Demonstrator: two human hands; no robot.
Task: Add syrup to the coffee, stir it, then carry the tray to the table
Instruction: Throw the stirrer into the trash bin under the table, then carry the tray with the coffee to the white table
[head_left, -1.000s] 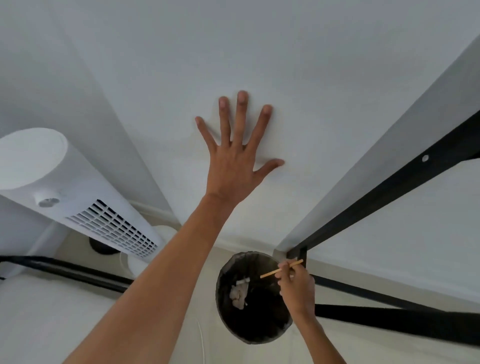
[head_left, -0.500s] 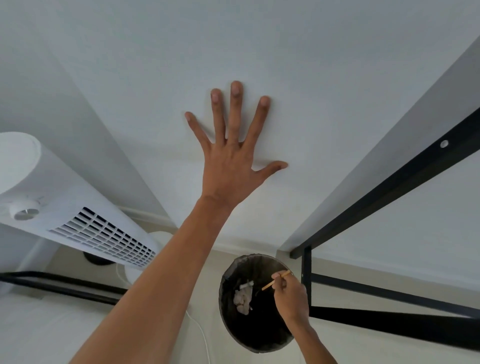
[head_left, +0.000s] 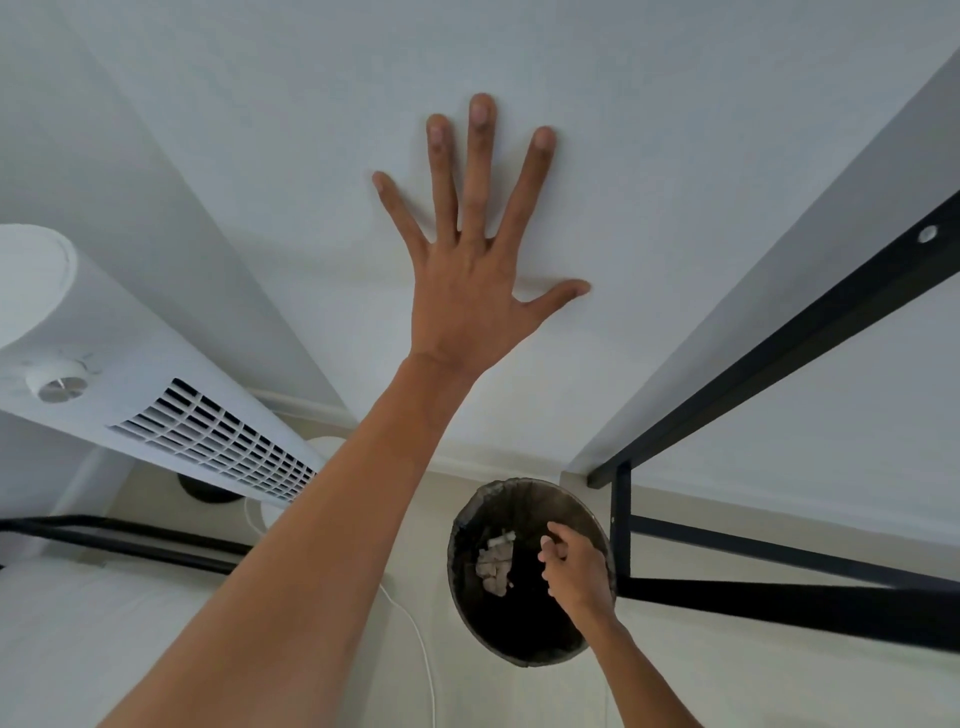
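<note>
The left hand (head_left: 470, 291) is pressed flat against the white wall (head_left: 649, 130), palm down on it, all five fingers (head_left: 480, 156) spread wide and holding nothing; its bare forearm runs down to the lower left corner of the view. The right hand (head_left: 574, 569) hangs over the open mouth of the bin (head_left: 467, 525), on the bin's right side, with the fingers loosely parted and curled downward. Nothing shows in its grip.

The bin is round and dark, lined with a black bag, and stands on the pale floor (head_left: 753, 675) at the foot of the wall. Inside it, left of the right hand, lies a crumpled pale scrap (head_left: 493, 566). Just right of the bin rises a black metal frame (head_left: 779, 364), one upright post close to the bin's rim and long bars running away to the right. Left of the bin, past the left forearm, a white tower fan (head_left: 156, 395) with a slotted grille leans across the view, and a thin white cord (head_left: 421, 654) trails over the floor between the fan's base and the bin. A black bar (head_left: 119, 538) crosses farther left of the bin, below the fan.

The coffee, syrup and tray are out of view.
</note>
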